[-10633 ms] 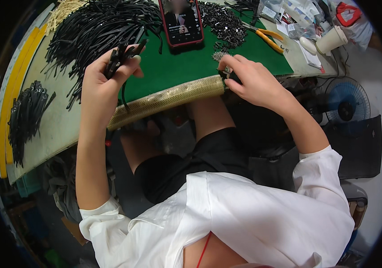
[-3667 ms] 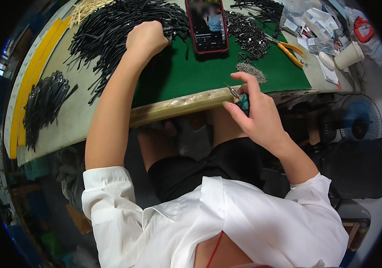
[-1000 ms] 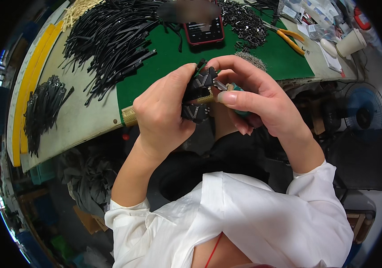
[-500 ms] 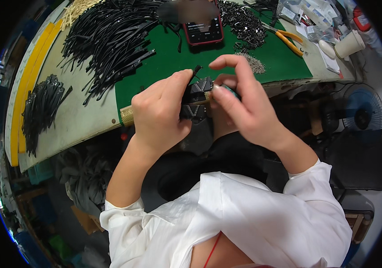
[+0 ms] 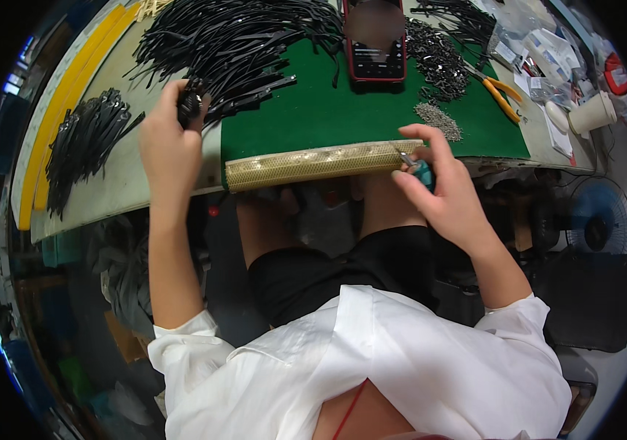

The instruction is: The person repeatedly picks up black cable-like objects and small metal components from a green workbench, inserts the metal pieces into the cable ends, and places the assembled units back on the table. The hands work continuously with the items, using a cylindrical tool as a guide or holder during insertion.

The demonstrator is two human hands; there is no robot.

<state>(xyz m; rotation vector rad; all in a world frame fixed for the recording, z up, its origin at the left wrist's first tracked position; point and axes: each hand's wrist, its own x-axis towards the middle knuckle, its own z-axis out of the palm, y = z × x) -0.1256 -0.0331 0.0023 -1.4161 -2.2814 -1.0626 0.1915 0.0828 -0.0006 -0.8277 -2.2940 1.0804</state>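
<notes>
The hands, close together in the earlier frame, are now separated. Black pieces (image 5: 191,105) are gripped in the curled left hand (image 5: 172,139), between two piles of black strips (image 5: 229,37) on the desk (image 5: 126,172); a green-handled tool (image 5: 423,174) is held in the right hand (image 5: 451,194) – thumb and forefinger parted – at the gold mesh roll's (image 5: 313,166) right end.

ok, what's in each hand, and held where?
Left hand: black pieces, gripped part unclear. Right hand: slim-tipped tool, by its teal handle.

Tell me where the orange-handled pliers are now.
At the head view's upper right, the pliers lie along the right edge of the green mat, between black pieces and the white cup.
</notes>
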